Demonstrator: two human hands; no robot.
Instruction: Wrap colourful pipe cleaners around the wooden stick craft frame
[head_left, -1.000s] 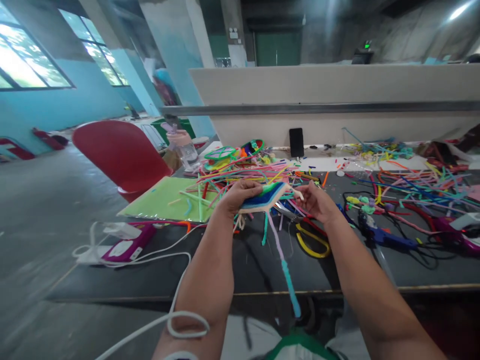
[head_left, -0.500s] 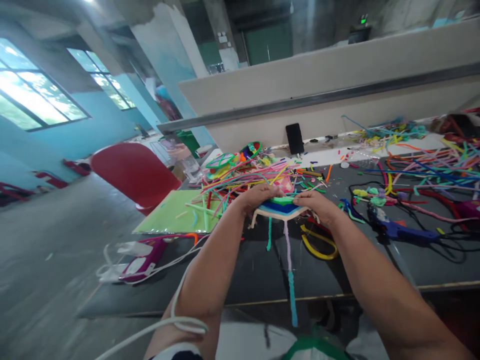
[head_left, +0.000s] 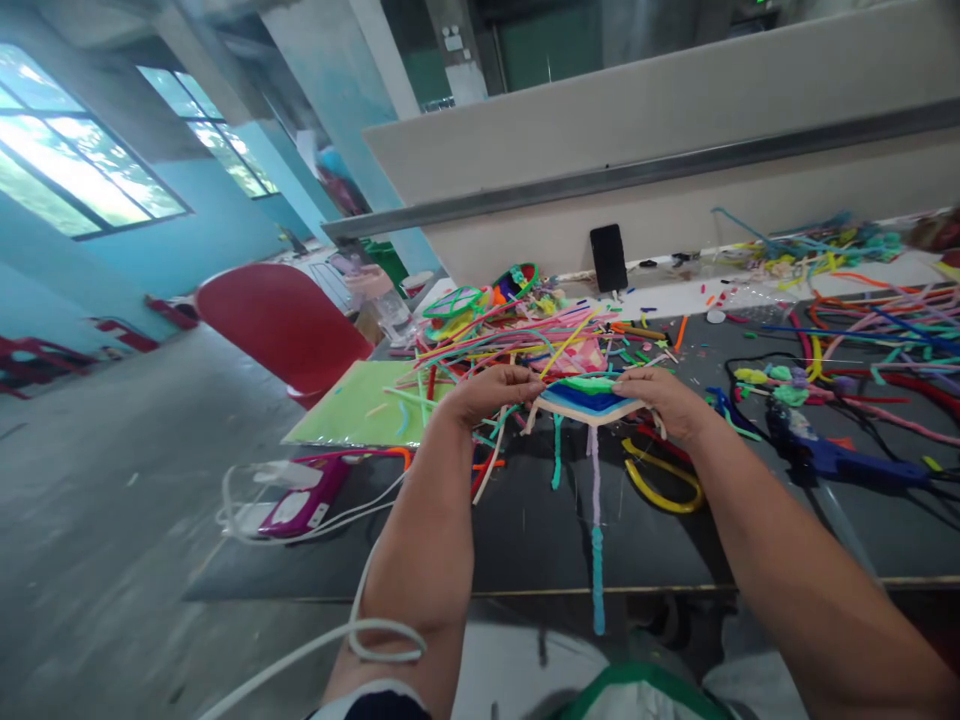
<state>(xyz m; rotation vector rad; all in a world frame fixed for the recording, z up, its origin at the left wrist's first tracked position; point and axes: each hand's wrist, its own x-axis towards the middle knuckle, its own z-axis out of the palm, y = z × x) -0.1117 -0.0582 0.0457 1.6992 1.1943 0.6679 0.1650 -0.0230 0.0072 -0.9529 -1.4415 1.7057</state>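
Between my two hands, above the dark table, is a layered pipe-cleaner piece (head_left: pixel 592 402) with green, blue and cream bands. My left hand (head_left: pixel 499 392) pinches its left end, fingers closed. At the other end my right hand (head_left: pixel 656 395) grips the piece between thumb and fingers. A lilac and blue pipe-cleaner strand (head_left: pixel 597 560) hangs down from its middle, and a shorter teal strand (head_left: pixel 556 455) hangs to its left. Beyond my hands lies a heap of pink, yellow and green pipe cleaners (head_left: pixel 495 345).
A blue glue gun (head_left: pixel 832 450) and a yellow pipe-cleaner loop (head_left: pixel 664 490) lie to the right. A green sheet (head_left: pixel 352 405) and a purple power strip (head_left: pixel 304 505) are at left, its white cable (head_left: pixel 386 625) looped over my forearm. A phone (head_left: pixel 608 258) leans on the partition.
The view has shifted, so the table sits further right and slightly higher. The piece is now held flatter, and my left hand has moved out toward its left end.
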